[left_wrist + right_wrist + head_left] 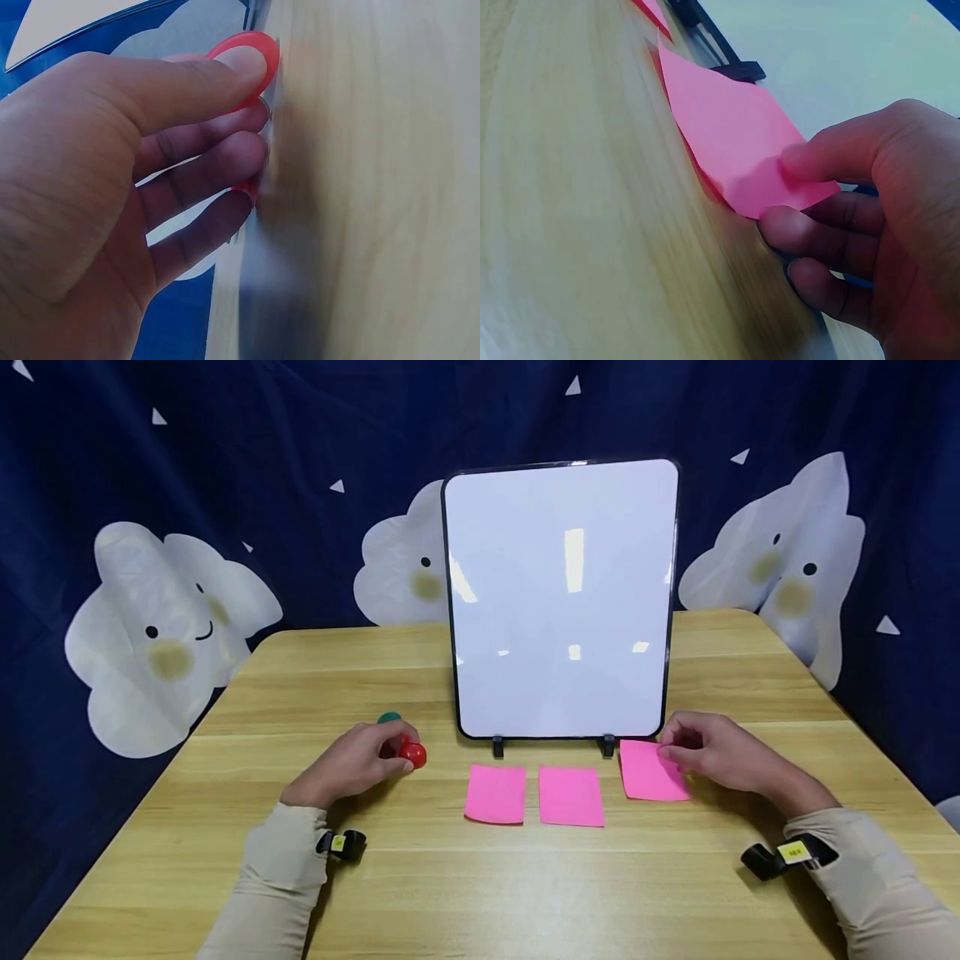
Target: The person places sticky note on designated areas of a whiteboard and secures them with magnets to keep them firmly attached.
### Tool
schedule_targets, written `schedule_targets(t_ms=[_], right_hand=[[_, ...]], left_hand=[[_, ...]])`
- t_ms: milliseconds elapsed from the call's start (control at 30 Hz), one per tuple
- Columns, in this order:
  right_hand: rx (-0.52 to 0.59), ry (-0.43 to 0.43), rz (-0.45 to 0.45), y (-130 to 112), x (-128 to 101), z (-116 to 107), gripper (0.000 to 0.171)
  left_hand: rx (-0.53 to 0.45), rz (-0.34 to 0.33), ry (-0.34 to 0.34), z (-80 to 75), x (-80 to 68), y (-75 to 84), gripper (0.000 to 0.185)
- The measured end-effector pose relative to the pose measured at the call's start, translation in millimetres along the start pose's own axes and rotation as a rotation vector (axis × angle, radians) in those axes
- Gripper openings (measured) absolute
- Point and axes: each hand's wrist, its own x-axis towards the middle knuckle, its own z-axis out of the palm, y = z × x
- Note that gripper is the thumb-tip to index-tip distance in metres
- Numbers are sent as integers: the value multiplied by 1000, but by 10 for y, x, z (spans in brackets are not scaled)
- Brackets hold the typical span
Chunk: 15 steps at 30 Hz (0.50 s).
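Note:
Between thumb and fingertips, my left hand [351,768] pinches a glossy round red magnet [414,755] close over the table. In the left wrist view the thumb lies on the flat face of the red magnet [271,58]. Another bit of red shows behind those fingers, mostly hidden. Just beyond the hand lies a green disc [389,717], partly covered. My right hand [723,754] pinches the right edge of the rightmost pink sticky note [647,772]. Seen from the right wrist, that sticky note [720,127] curves up off the tabletop towards the thumb.
A whiteboard [562,593] with a black frame stands upright on small black feet [608,745] behind the notes. Two more pink sticky notes, a left one [496,794] and a middle one [572,796], lie before it. A dark blue curtain [315,427] hangs behind the wooden table [480,893].

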Motion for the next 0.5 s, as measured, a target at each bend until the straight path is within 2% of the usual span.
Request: schedule_targets(t_ms=[267, 500], right_hand=[[21, -13, 6, -16, -2, 1, 6], [3, 4, -16, -13, 5, 13, 7]], left_hand=[[-36, 28, 2, 19, -8, -7, 27], [-34, 14, 9, 27, 8, 3, 25]])
